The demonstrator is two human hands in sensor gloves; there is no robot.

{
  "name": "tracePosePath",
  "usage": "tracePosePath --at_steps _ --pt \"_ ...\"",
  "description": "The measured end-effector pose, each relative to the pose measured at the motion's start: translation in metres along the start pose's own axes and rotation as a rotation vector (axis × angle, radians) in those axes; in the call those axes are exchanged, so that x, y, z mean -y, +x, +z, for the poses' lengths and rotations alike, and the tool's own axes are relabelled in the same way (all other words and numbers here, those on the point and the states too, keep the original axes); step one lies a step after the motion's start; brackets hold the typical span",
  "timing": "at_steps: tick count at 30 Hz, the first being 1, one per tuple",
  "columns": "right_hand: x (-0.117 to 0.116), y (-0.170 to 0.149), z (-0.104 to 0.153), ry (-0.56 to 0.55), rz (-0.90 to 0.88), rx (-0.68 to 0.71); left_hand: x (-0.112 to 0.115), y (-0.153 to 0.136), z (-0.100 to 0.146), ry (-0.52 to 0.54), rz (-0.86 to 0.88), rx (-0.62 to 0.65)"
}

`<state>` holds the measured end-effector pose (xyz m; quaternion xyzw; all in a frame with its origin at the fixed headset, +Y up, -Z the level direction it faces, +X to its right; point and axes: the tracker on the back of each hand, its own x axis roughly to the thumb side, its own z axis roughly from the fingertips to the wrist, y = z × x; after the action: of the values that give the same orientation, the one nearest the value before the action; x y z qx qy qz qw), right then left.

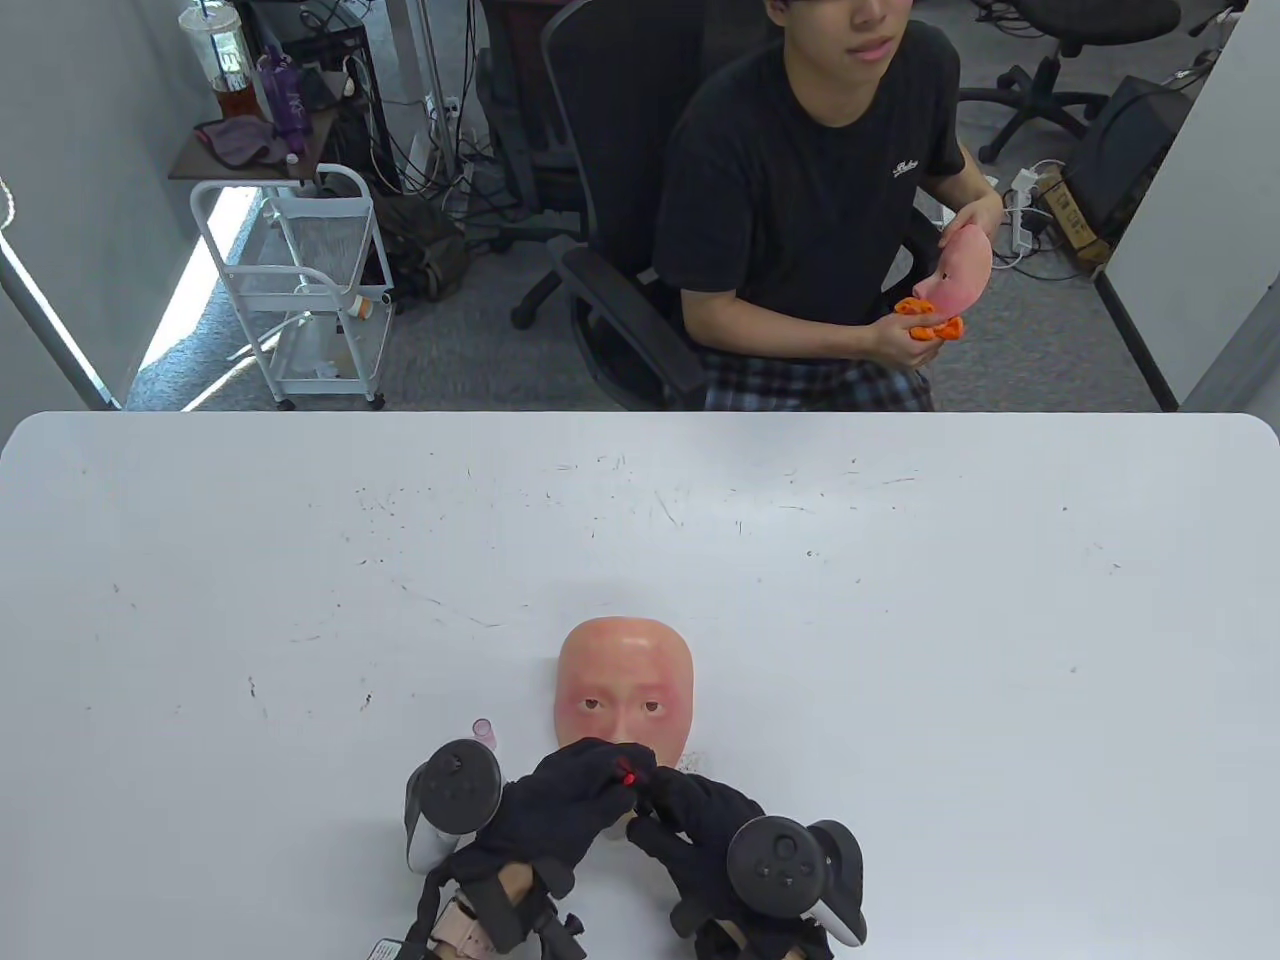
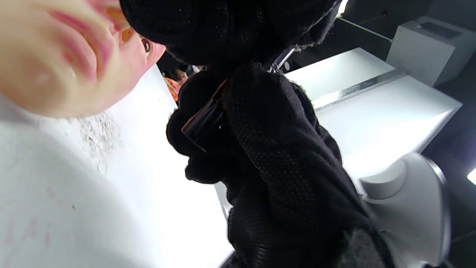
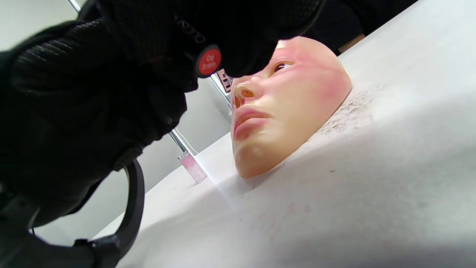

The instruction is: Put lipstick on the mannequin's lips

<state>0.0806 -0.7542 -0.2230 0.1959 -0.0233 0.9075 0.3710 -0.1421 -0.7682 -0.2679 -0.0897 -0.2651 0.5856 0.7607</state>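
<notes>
A skin-coloured mannequin face (image 1: 625, 680) lies face up on the white table (image 1: 300, 560), chin towards me. Its lips (image 3: 247, 121) look pink and also show in the left wrist view (image 2: 87, 46). My left hand (image 1: 600, 775) and right hand (image 1: 665, 800) meet over the mouth and chin and hide them in the table view. Between them they hold a black lipstick tube (image 2: 202, 119) whose red labelled end (image 3: 209, 61) points up, seen as a red dot in the table view (image 1: 628, 775). The lipstick's tip is hidden, so contact with the lips cannot be told.
A small clear pink cap (image 1: 485, 733) stands on the table just left of the face, beside my left hand's tracker, also seen in the right wrist view (image 3: 193, 167). A seated person beyond the far edge holds another mask (image 1: 965, 270).
</notes>
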Motion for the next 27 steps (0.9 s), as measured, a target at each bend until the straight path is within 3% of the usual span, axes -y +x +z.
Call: tracePosePath --at_steps 3,7,14,20,27 --pt "0.0 0.001 0.001 -0.009 0.0 -0.001 0.004 0.001 0.0 0.027 0.01 -0.001" --pt "-0.001 0.002 0.001 -0.034 0.034 0.012 0.005 0.01 0.001 0.084 -0.173 0.033" --pt "-0.001 0.002 0.002 -0.034 -0.001 0.019 0.007 0.006 0.001 -0.005 0.016 0.045" --pt "-0.004 0.003 0.002 -0.054 0.022 0.012 0.01 0.0 0.005 0.095 0.034 -0.021" --pt "-0.004 0.001 0.003 -0.049 0.004 0.02 0.006 0.005 0.001 0.011 0.018 0.046"
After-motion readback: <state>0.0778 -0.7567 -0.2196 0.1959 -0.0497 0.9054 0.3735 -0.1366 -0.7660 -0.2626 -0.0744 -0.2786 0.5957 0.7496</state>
